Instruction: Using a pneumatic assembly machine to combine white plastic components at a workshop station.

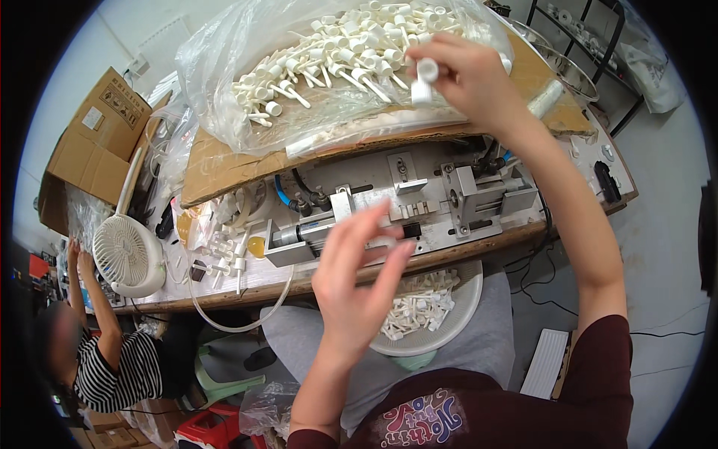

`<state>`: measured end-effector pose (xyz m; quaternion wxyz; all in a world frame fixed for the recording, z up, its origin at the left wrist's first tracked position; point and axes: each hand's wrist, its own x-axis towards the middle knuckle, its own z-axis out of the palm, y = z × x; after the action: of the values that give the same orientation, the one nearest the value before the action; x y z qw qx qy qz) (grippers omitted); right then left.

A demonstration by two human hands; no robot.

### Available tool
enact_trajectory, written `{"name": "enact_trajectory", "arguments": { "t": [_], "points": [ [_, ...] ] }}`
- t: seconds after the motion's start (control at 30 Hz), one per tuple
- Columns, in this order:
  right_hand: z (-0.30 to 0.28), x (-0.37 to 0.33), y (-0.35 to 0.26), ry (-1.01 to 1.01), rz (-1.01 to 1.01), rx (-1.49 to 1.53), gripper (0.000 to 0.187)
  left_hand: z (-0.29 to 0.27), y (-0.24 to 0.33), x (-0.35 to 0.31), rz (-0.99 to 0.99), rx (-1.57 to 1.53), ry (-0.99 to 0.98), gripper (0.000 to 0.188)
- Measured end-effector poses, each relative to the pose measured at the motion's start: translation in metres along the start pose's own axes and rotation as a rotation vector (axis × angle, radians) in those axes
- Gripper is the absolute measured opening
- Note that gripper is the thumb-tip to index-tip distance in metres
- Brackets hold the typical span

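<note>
My right hand (471,78) is raised over the near edge of a pile of white plastic parts (351,49), small cups with thin stems. Its fingers pinch a white plastic cup-shaped part (423,81), with a round opening and a ribbed side. Below and to the left, my left hand (351,280) hovers in front of a metal clamping fixture (404,206), fingers spread and slightly blurred. I make out nothing held in it, though its fingertips partly cover the fixture.
The pile lies in clear plastic on a cardboard sheet (224,168) above the fixture. A white basket (471,310) of small white pieces rests at my lap. Left are more white parts (224,258), a white fan (129,254), a cardboard box (101,127) and a co-worker (120,359).
</note>
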<state>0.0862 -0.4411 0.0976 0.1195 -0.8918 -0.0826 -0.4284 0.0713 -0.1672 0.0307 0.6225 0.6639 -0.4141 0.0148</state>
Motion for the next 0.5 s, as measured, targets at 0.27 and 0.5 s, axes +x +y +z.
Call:
{"name": "enact_trajectory", "arguments": {
  "t": [0.27, 0.5],
  "points": [
    [0.003, -0.083, -0.087, 0.071, -0.133, -0.045, 0.037, 0.010, -0.006, 0.005, 0.089, -0.030, -0.062, 0.045],
    [-0.008, -0.094, -0.072, 0.216, 0.234, 0.126, 0.022, 0.006, -0.007, -0.017, 0.111, 0.154, -0.117, 0.039]
  ]
}}
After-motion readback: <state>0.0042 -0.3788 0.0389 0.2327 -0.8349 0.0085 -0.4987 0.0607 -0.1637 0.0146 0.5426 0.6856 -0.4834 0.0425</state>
